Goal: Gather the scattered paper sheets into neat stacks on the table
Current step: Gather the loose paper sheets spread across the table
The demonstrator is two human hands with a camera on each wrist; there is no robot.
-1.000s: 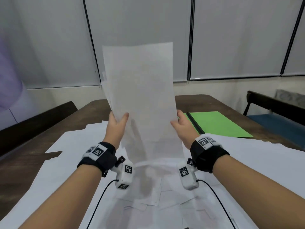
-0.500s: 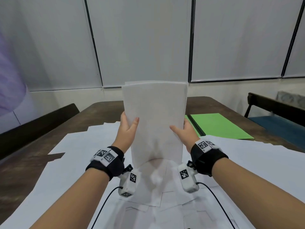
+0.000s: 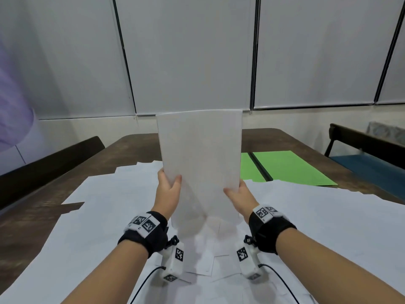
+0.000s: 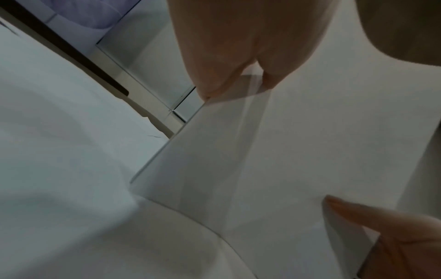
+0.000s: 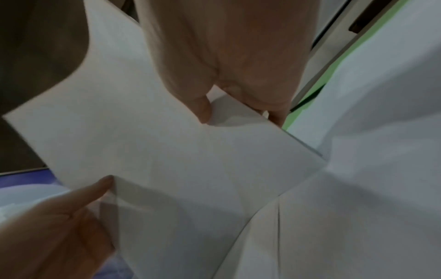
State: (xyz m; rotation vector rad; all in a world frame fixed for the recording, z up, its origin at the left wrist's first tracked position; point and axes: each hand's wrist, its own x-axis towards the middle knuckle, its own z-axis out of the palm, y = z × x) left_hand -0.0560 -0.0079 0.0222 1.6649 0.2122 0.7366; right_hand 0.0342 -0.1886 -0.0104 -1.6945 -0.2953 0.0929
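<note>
A bundle of white paper sheets (image 3: 200, 163) stands upright on its short edge in the middle of the table. My left hand (image 3: 167, 189) grips its left long edge, thumb in front and fingers behind. My right hand (image 3: 240, 195) grips the right long edge the same way. The bundle's bottom edge rests on white sheets (image 3: 105, 205) spread over the table. In the left wrist view the bundle (image 4: 298, 151) fills the frame, with my right thumb (image 4: 353, 211) on it. In the right wrist view the bundle (image 5: 155, 151) sits between both hands.
Loose white sheets (image 3: 328, 227) cover most of the dark wooden table (image 3: 135, 150). A green folder (image 3: 289, 167) with a black spine lies at the far right. Dark benches (image 3: 50, 163) flank the table on both sides.
The bundle has come down from raised in the air until its bottom edge meets the table, and its sheets are now squared together. Both hands kept their grip on the sides.
</note>
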